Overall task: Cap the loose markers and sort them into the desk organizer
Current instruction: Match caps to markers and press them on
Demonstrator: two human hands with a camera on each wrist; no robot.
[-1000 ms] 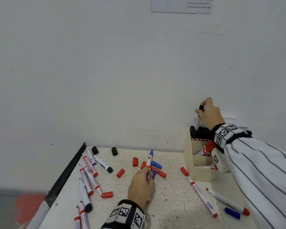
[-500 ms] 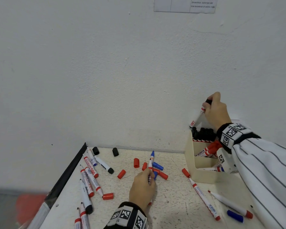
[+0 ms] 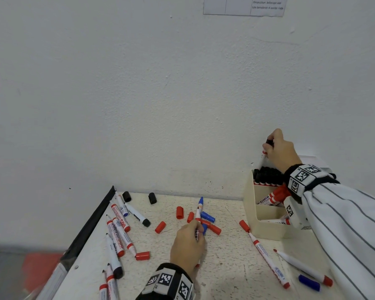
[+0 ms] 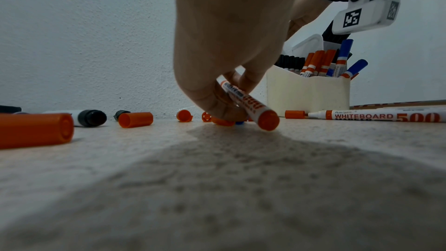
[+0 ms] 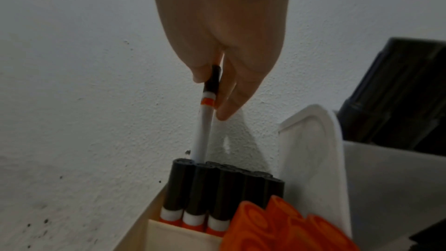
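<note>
— Black-capped marker [image 5: 207, 121]: where is it?
— Far right, pinched at its cap by the right hand [image 3: 279, 151], long axis near upright, its lower end among the black caps in the organizer [image 3: 266, 229].
— Left hand [image 3: 187, 245]?
— Gripping a red marker [image 4: 251, 106] low over the desk [image 3: 225, 267].

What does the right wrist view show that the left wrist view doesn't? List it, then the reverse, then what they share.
Only the right wrist view: the right hand pinching a black-capped marker, its lower end among the black caps in the organizer's back compartment.
Only the left wrist view: the left hand gripping a red-ended marker near loose red caps on the desk.
Both: the cream organizer and the white wall.
</note>
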